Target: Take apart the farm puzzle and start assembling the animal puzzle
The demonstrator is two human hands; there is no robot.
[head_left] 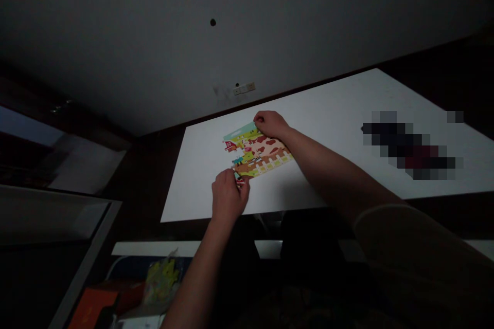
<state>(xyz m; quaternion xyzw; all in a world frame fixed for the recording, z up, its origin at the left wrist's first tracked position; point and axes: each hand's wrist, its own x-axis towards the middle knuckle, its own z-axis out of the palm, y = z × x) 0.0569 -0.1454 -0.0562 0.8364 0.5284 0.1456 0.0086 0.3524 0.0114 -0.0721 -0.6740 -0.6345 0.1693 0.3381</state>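
A colourful jigsaw puzzle (266, 150) with a brown-spotted cow, a red barn and a white fence lies flat on the white table (332, 113). Its left side has an uneven, stepped outline. At the lower left corner of the picture, my left hand (228, 193) is closed in a pinch around a small puzzle piece (240, 182) with red and white on it. The fingers cover most of that piece. My right hand (271, 124) rests at the puzzle's upper right edge, fingers curled and closed against it. The right forearm passes over the puzzle's right side.
A blurred-out dark object (409, 146) lies on the table's right part. Below the near edge are an orange box (92, 308) and a clear bag with yellow-green pieces (162, 277). A wall with a socket (244, 88) stands behind the table.
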